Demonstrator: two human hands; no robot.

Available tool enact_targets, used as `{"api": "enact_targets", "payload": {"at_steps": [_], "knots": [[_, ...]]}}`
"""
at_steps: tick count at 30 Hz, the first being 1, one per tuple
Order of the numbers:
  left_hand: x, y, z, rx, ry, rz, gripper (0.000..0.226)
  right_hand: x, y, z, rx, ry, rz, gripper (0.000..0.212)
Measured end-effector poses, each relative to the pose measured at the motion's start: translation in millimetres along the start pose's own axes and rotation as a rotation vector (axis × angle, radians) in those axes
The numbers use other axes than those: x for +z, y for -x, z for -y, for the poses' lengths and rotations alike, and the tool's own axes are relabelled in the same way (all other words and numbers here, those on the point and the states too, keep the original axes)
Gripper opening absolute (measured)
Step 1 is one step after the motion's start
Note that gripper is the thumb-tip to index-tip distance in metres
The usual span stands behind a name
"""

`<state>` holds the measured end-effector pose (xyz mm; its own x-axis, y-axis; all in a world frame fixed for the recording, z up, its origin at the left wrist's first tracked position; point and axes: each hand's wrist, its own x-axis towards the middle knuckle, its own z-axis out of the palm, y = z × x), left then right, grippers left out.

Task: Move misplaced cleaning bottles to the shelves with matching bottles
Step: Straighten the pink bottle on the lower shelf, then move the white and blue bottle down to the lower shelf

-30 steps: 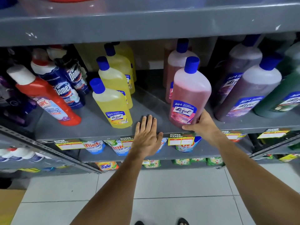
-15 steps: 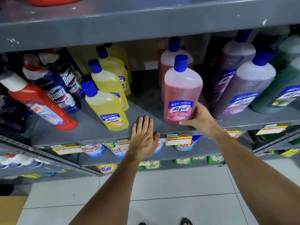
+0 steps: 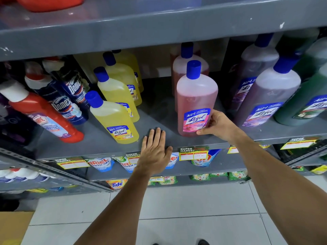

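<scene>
A pink Lizol bottle (image 3: 196,101) with a blue cap stands upright at the front of the grey shelf (image 3: 106,145). My right hand (image 3: 218,123) grips its lower right side. Another pink bottle (image 3: 178,68) stands right behind it. My left hand (image 3: 155,151) lies flat on the shelf's front edge, fingers apart, holding nothing, between the pink bottle and a row of yellow Lizol bottles (image 3: 115,119).
Purple Lizol bottles (image 3: 269,96) and green ones (image 3: 306,99) stand to the right. A red Harpic bottle (image 3: 44,115) and dark Domex bottles (image 3: 63,101) lean at the left. Detergent pouches (image 3: 100,164) fill the lower shelf. A cardboard box (image 3: 12,227) sits on the tiled floor.
The pink bottle has gone from tilted to upright and sits further left in front of the other pink bottle. My right hand stays on it. My left hand has hardly moved.
</scene>
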<state>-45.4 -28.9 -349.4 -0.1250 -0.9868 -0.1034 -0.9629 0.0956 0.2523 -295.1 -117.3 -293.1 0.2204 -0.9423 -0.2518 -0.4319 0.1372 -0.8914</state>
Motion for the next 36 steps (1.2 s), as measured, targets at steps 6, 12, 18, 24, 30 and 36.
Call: {"api": "enact_targets", "payload": {"at_steps": [6, 12, 18, 24, 30, 36], "knots": [[0.7, 0.2, 1.2, 0.011, -0.012, 0.0, 0.082, 5.9, 6.9, -9.1, -0.011, -0.037, -0.047, 0.063], [-8.5, -1.5, -3.7, -0.037, 0.01, 0.069, 0.071, 33.3, 47.2, -9.9, -0.129, -0.138, -0.385, 0.079], [-54.6, 26.0, -24.3, 0.01, -0.023, -0.343, 0.069, 39.6, 90.8, 41.9, -0.479, -0.017, -0.608, 0.058], [-169.4, 81.0, -53.6, -0.022, -0.08, -0.78, 0.064, 44.4, 126.4, 154.5, -0.837, 0.042, -0.564, 0.044], [-275.1, 131.0, -25.0, -0.135, -0.186, -0.95, 0.067, 56.5, 145.8, 265.5, -0.992, -0.048, -0.376, 0.052], [-337.3, 155.6, 32.3, -0.266, -0.199, -0.971, 0.072, 81.6, 146.3, 336.0, -1.031, -0.059, -0.257, 0.051]]}}
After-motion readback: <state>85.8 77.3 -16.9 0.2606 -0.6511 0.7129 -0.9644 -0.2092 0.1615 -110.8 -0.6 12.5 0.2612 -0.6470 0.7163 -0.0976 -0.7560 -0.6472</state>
